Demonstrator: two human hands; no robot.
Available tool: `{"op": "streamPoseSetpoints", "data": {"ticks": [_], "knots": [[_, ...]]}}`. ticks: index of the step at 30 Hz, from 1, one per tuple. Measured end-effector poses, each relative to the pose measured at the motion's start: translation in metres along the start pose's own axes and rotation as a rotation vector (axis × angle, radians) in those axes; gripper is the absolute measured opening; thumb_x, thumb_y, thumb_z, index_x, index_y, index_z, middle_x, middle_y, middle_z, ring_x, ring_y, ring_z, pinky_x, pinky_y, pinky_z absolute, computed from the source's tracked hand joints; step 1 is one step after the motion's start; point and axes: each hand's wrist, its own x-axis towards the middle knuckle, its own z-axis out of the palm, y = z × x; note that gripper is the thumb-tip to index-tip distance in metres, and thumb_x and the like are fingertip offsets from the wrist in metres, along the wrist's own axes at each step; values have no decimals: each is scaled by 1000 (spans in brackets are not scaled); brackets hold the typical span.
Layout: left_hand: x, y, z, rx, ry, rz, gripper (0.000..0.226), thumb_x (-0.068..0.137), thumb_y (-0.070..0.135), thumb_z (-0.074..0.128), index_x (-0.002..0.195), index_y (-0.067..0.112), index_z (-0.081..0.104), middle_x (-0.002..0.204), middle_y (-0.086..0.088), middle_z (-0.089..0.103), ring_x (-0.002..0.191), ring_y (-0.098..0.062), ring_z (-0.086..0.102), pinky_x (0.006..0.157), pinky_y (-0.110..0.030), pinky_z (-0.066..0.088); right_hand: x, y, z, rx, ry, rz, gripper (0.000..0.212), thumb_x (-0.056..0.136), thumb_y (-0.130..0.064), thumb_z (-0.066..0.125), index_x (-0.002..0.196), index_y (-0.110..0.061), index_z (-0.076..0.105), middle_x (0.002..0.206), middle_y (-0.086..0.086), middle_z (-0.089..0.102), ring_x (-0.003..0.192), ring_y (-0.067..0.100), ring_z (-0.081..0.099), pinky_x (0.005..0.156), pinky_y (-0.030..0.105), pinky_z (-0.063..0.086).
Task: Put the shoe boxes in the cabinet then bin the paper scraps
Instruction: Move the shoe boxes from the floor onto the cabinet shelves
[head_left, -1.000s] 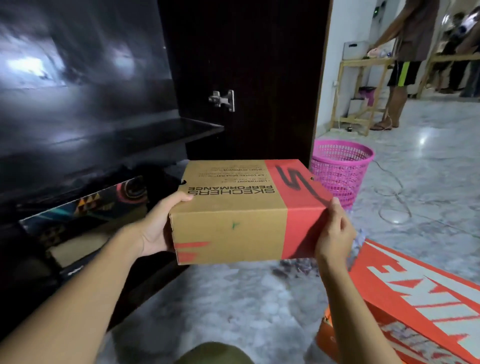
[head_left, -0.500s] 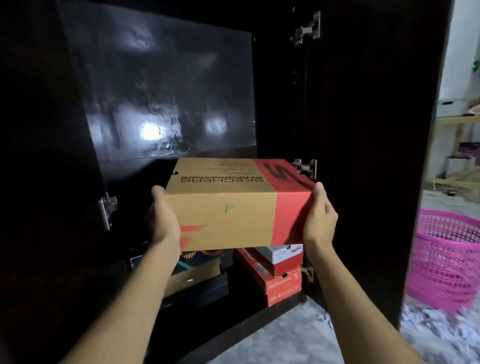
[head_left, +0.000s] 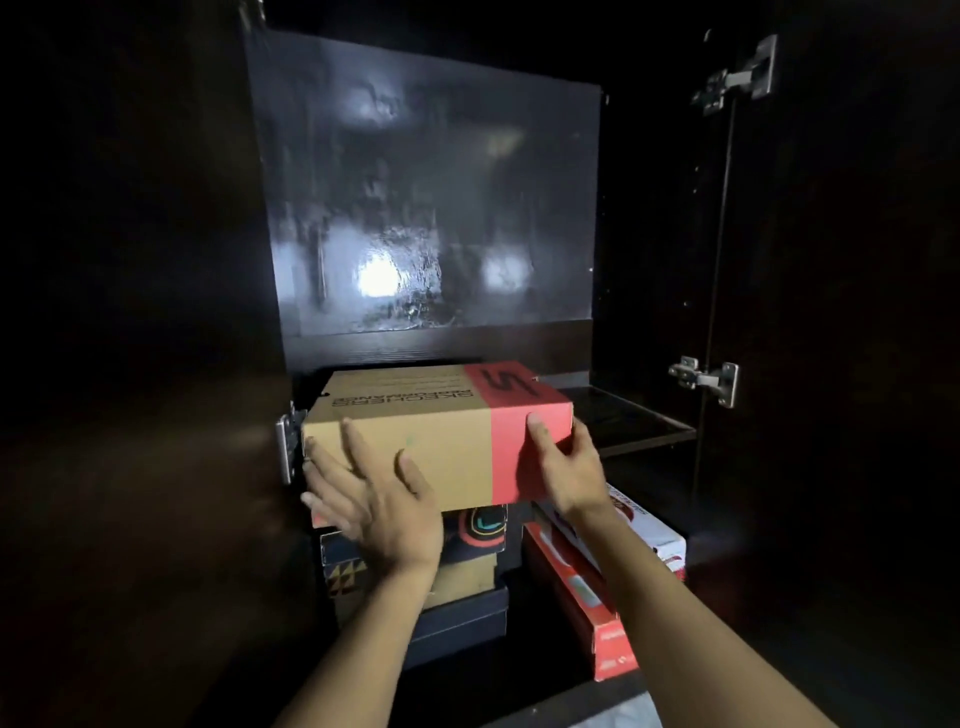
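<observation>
A brown cardboard shoe box (head_left: 441, 415) with a red right end lies on top of a stack of boxes inside the dark cabinet (head_left: 431, 208). My left hand (head_left: 379, 509) is pressed flat against its front face, fingers spread. My right hand (head_left: 566, 467) wraps the lower right corner of the red end, thumb on the front. No paper scraps are in view.
Under the box sit a patterned box (head_left: 478, 535) and a black box (head_left: 457, 618). A red box (head_left: 576, 597) and a white box (head_left: 644, 530) lean to the right of them. A dark shelf (head_left: 634, 421) runs at box height on the right. Metal hinges (head_left: 706, 379) stick out from the cabinet's sides.
I have carried the box from mid-air into the cabinet and onto the stack. My left hand has moved from the box's left end to its front face.
</observation>
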Motion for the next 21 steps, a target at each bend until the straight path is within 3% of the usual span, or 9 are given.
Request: {"op": "streamPoseSetpoints", "data": {"ticks": [3,6,13,17,21], "knots": [[10,-1,17,49,-67,48,72,85,22,64,150,13,34,158,-28,11,146,-44,8,118,-56,5,17,3,14,-145,11,1,74,86,-50,67,145,-15,39,135,9,49,123,25,53,110,44,41],[31,-6,29,151,-135,76,75,84,23,68,150,15,33,161,-22,5,149,-39,1,119,-51,4,33,4,22,-328,-1,-1,79,88,-46,68,152,-19,30,137,13,36,126,32,48,112,41,38],[77,-23,46,458,-316,114,89,88,43,59,156,27,4,161,-17,-14,149,-34,-11,120,-44,4,66,14,58,-352,-40,-46,83,88,-22,73,154,-18,23,138,10,38,125,31,51,110,40,37],[87,-26,52,549,-350,110,94,86,51,57,155,28,-3,159,-18,-18,149,-35,-9,120,-45,8,76,24,83,-427,-62,-64,89,90,-22,69,158,-19,12,140,9,37,123,31,53,106,38,40],[87,-26,55,567,-340,99,94,86,48,55,155,26,-5,158,-20,-19,148,-37,-10,119,-46,13,85,31,86,-453,-75,-80,84,91,-20,67,157,-18,16,148,5,40,129,28,50,108,38,40]]}}
